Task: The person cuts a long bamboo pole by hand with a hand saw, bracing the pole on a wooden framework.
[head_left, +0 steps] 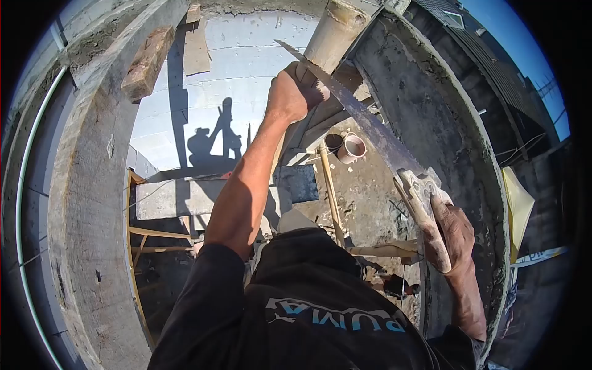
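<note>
A handsaw (376,131) is in my right hand (454,237), whose fingers wrap around its worn, pale handle. From there the long grey blade runs up and left, with its toothed edge towards my left hand (297,92). That hand is closed around a thick, dusty bamboo pole (336,36) just below its pale upper length. In this view the blade crosses the pole right by my knuckles, and its tip sticks out to the left. Part of the pole is hidden behind my left hand and forearm.
Concrete-crusted boards (92,185) stand left, with a wood block (148,61) on top. A rough wall (431,98) rises right. Far below are a bucket (352,148), a thin pole (330,191) and a plank (179,198). Sunlit white blocks (240,55) lie beyond.
</note>
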`<state>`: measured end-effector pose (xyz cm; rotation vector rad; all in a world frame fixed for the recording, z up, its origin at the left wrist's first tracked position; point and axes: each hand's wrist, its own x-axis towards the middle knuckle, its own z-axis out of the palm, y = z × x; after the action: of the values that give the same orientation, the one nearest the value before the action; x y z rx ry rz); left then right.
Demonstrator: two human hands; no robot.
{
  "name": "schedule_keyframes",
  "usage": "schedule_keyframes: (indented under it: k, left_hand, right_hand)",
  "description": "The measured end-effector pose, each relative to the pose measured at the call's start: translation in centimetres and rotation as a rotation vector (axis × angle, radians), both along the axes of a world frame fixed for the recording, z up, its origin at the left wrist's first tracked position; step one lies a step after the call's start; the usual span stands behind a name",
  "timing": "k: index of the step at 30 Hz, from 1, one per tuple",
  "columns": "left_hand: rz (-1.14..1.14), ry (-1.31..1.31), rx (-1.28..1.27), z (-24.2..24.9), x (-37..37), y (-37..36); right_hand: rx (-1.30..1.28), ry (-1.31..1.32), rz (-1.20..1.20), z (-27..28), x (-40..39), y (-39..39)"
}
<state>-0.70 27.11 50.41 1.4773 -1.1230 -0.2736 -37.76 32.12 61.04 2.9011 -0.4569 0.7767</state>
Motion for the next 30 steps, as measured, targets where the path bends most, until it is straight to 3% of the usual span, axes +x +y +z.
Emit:
schedule_keyframes:
  k: [3, 5, 6, 7, 9, 11, 13, 16, 17, 19, 20, 21, 23, 24, 25, 27, 30]
  left_hand:
    - [0.079, -0.088, -0.038, -0.6, -0.2, -1.6]
    - [0.189, -0.207, 0.039, -1.3, -1.1, -2.3]
    - [0.020, -0.269, -0.064, -1.2, -0.2, -1.8]
    - [0.026, -0.331, -0.033, -0.8, -0.3, -1.5]
    - [0.059, -0.443, 0.021, 0.0, 0.3, -0.8]
    - [-0.001, 0.002, -0.087, -0.1, 0.3, -1.0]
    - [-0.038, 0.050, 0.070, 1.1, -0.2, 0.3]
    - [-0.020, 0.119, -0.009, 0.0, 0.2, -0.6]
    - [-0.011, 0.080, -0.012, -0.3, 0.0, -1.0]
    - [0.222, -0.178, 0.039, -1.1, -1.9, -1.6]
    - [0.007, -0.187, -0.034, -2.0, 1.1, -2.2]
    - [-0.024, -0.224, -0.044, -1.6, 1.5, -1.7]
    - [0.033, -0.343, -0.030, 0.0, 0.3, 0.0]
    - [0.134, -0.251, 0.045, -0.4, 0.2, -1.3]
    - [-0.047, -0.051, -0.053, 1.0, 0.3, 0.0]
    - [-0.045, 0.026, 0.042, 1.6, -0.4, 0.9]
    - [-0.015, 0.073, -0.055, -0.2, 0.1, -0.4]
  right_hand:
    - [0.025, 0.010, 0.024, 0.4, 1.3, -1.4]
    - [0.119, 0.075, 0.096, 0.7, 8.9, -4.2]
    - [0.115, 0.110, 0.039, 1.3, 13.0, -4.0]
    - [0.116, 0.147, -0.016, 1.5, 15.3, -3.4]
    - [0.090, 0.023, 0.065, 0.7, 13.0, -3.7]
    - [0.054, -0.042, 0.029, -0.4, 7.3, -3.1]
    - [0.077, -0.032, -0.047, -0.8, -0.2, -0.6]
    - [0.045, -0.003, -0.022, -0.1, -0.9, -0.9]
    - [0.045, -0.041, 0.016, -0.5, 1.0, -2.4]
    - [0.169, 0.000, 0.120, 0.7, 10.2, -4.6]
    - [0.145, 0.085, 0.092, 1.3, 13.4, -4.3]
    - [0.233, 0.128, 0.027, 2.2, 15.0, -3.5]
    - [0.334, 0.023, 0.053, 0.5, 12.6, -3.8]
    - [0.228, -0.035, 0.059, -0.5, 9.8, -3.6]
    - [0.109, -0.086, 0.065, -1.1, 6.2, -3.2]
    - [0.085, 0.017, -0.110, -1.1, -1.2, -1.0]
    - [0.070, -0.049, -0.002, -0.9, 0.0, -2.0]
